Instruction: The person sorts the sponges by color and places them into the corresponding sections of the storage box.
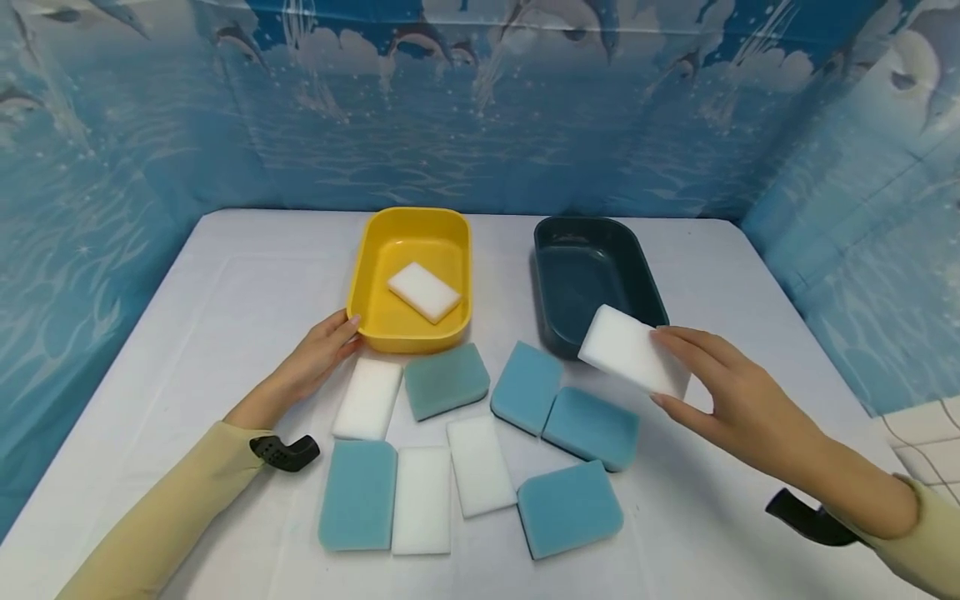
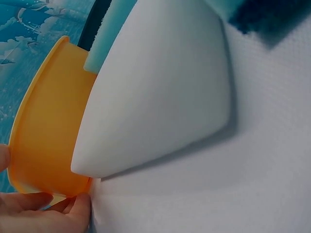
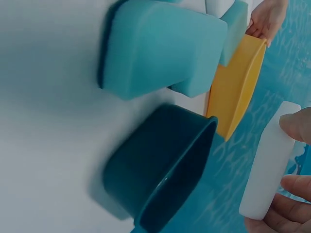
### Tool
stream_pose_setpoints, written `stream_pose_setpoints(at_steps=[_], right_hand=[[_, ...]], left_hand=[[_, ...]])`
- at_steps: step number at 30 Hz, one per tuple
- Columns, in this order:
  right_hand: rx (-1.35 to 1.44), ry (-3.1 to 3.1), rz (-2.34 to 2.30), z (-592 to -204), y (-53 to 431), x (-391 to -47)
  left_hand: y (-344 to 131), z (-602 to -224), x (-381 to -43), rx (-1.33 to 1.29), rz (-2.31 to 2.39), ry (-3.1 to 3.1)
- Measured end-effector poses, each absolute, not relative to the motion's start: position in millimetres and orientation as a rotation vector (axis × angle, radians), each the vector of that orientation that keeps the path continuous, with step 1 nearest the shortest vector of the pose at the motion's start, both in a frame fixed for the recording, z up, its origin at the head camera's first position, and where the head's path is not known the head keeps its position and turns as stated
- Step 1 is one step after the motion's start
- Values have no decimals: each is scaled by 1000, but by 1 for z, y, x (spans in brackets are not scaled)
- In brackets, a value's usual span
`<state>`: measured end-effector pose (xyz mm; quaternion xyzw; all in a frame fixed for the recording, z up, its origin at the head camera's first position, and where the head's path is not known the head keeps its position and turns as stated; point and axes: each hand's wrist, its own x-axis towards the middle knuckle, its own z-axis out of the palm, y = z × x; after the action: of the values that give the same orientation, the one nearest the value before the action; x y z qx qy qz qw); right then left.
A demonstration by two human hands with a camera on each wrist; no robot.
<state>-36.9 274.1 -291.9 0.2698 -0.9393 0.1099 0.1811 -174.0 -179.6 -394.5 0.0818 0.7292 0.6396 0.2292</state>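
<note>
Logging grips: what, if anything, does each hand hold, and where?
Right hand: a white sponge, by its right end. Left hand: the yellow tray, by its near left corner.

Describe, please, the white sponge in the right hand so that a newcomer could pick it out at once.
On the white-covered table, find the dark blue tray to the right of the yellow tray. By its near edge in the head view, the right hand holds the white sponge. Unlike the other white sponges, this one alone is held in a hand.

Left arm (image 1: pixel 180 504) stretched forward, left fingers (image 1: pixel 328 325) gripping; right arm (image 1: pixel 855 486) angled inward, right fingers (image 1: pixel 696 350) pinching.
</note>
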Motion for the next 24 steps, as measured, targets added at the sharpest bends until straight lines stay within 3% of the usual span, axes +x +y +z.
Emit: stream_pose_setpoints(at_steps=[24], right_hand=[[1011, -2650, 362, -293, 215, -106]], left_hand=[[-180, -396, -177, 182, 1771, 2016]])
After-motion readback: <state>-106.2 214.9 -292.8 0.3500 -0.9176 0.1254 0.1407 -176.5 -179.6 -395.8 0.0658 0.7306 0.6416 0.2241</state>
